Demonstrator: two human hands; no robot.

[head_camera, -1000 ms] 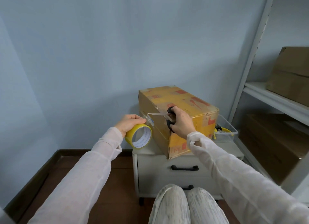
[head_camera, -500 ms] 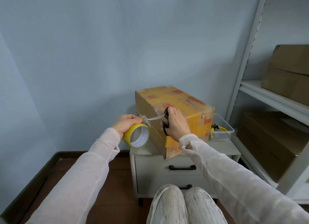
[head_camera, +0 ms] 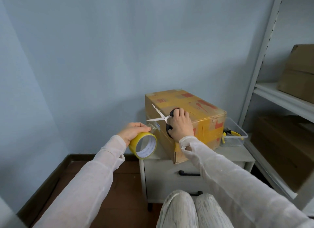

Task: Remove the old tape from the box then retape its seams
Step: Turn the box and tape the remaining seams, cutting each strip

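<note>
1. The right hand (head_camera: 181,124) grips the scissors (head_camera: 165,118), fingers curled through the black loops, against the near left side of the box (head_camera: 203,115).
2. The scissor blades are spread wide, tips pointing left. One blade slants up across the box's top left edge, and the other lies nearly level, reaching past the box's left face.
3. The left hand (head_camera: 134,130) holds the roll (head_camera: 143,145) of yellow-edged tape from above, thumb and fingers curled over its rim. The roll's open core faces the camera.
4. A short clear strip (head_camera: 153,126) runs from the roll's top to the box's left face. The level blade sits just above it; I cannot tell whether they touch.
5. The roll hangs just left of the box, beyond the cabinet's left edge.
6. The box lies on its long side on the grey cabinet (head_camera: 237,154), its near corner overhanging the front edge. Yellowish tape bands and red print cover its top and near face.
7. A clear bin (head_camera: 241,137) stands on the cabinet just right of the box, with yellow-handled pliers (head_camera: 232,134) inside.
8. The cabinet front shows black drawer handles, and the person's knees (head_camera: 192,210) are near it.
9. At right, a white shelf (head_camera: 282,100) carries brown cartons (head_camera: 299,74) on its upper and lower levels.
10. A pale blue wall (head_camera: 119,49) stands behind, above a dark wooden floor (head_camera: 125,193).
</note>
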